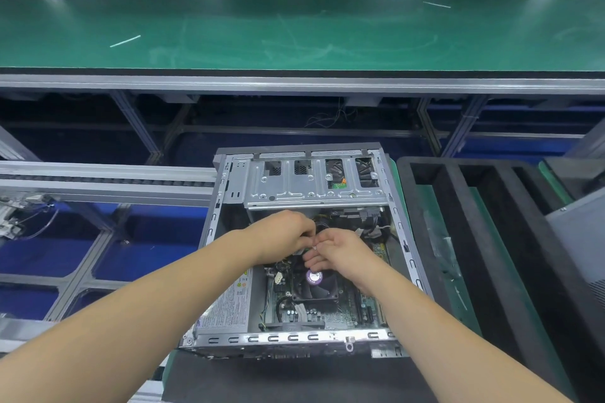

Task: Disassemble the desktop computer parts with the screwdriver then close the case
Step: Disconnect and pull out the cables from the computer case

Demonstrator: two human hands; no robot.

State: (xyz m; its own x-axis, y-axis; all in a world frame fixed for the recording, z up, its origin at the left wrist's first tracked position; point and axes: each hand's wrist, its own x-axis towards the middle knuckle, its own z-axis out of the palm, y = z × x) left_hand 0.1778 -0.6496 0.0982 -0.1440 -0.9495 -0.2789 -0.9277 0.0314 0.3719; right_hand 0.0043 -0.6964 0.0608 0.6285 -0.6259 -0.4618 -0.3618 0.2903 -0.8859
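The desktop computer (301,249) lies open on its side in the lower middle of the frame, on the counter (438,239), with the black foam tray (491,239) to its right. No screwdriver is anywhere in view.

The risk here looks like a tug: both hands meet over a small pale piece, perhaps a cable connector, just above the cooler fan (315,285). If it is pulled at an angle or by its wires, the plug or its socket could give way, and a slipping finger could scrape the board or the sharp case edge.

The left hand (284,235) is curled, fingertips pinching at that small piece. The right hand (340,253) is also curled, thumb and forefinger nipping the same spot, its lower fingers touching the fan's top.
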